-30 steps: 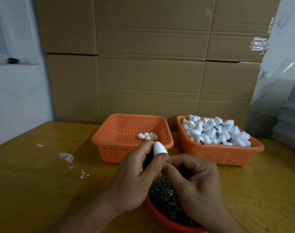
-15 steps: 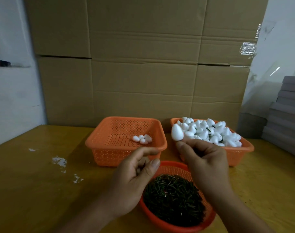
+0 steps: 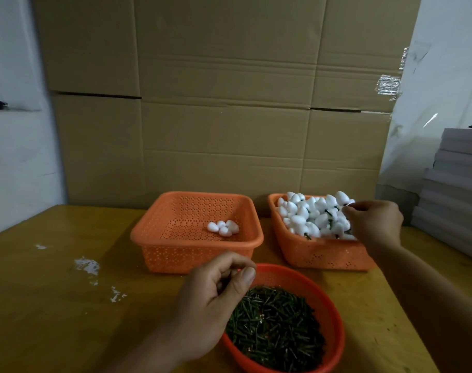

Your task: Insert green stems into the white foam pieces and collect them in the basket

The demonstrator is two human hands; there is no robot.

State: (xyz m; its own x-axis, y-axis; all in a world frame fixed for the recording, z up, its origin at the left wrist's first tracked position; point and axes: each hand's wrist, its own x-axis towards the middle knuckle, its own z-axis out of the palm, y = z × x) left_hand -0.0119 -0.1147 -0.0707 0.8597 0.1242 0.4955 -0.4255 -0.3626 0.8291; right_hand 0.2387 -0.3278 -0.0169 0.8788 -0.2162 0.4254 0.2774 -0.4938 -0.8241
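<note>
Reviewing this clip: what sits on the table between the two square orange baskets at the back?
Nothing: in the head view only a narrow strip of bare wooden table separates the left basket from the right basket, with cardboard boxes behind the gap.

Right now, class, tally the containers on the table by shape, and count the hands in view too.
Square baskets: 2, left and right
Round basket: 1
Hands: 2, left and right
Total: 5
</note>
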